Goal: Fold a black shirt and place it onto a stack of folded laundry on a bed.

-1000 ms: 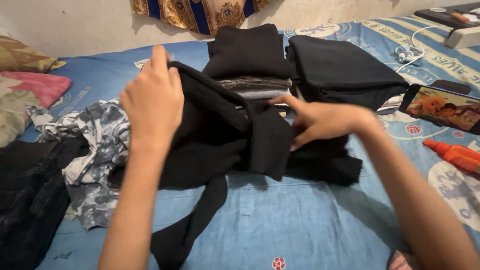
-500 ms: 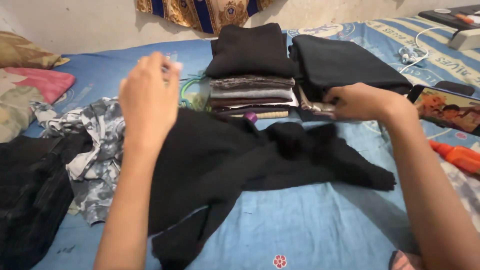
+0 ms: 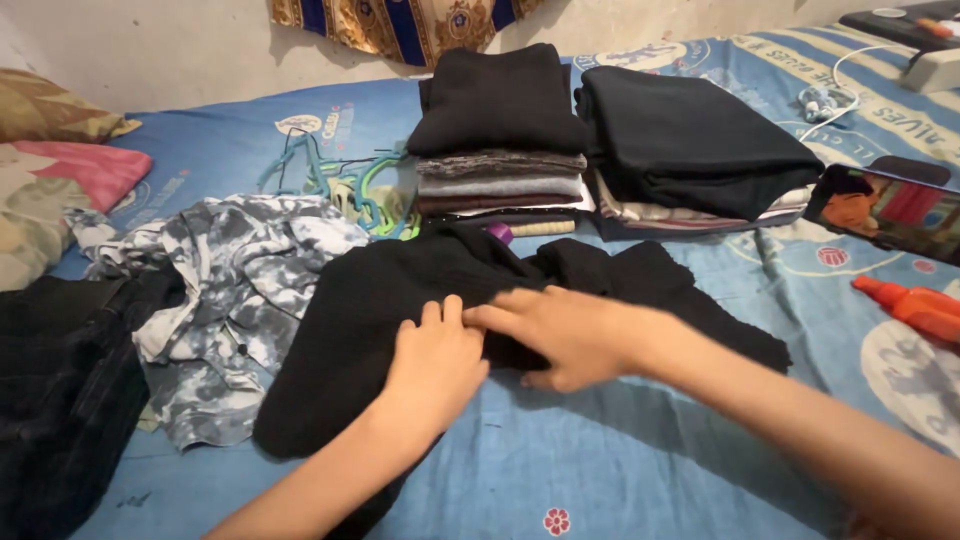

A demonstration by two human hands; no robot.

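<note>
From the head camera, looking down along both forearms, a black garment (image 3: 480,310) lies spread across the middle of a bed covered by a blue printed sheet (image 3: 620,470), with one part reaching out to the right. The left hand (image 3: 435,365) rests palm down on the garment's lower middle, its fingers (image 3: 440,318) straight and held close together, gripping nothing. The right hand (image 3: 560,330) lies flat just beside it, coming in from the right, its fingers (image 3: 500,312) stretched out toward the left and slightly spread, their tips touching or nearly touching the left hand's; it too presses on the cloth rather than clasping it. Behind the garment stands a stack of folded clothes (image 3: 500,140) with a black piece on top and grey and dark layers under it, and just to its right a second folded pile (image 3: 690,145) topped by a larger black piece. To the left of the garment lies a crumpled grey and white patterned garment (image 3: 230,290), and beyond that a dark heap of cloth (image 3: 60,400) at the left edge. Pale green hangers (image 3: 350,185) lie between the patterned piece and the first stack. At the right edge are a phone with a lit screen (image 3: 890,210) and an orange bottle (image 3: 915,305), well apart from the hands.
</note>
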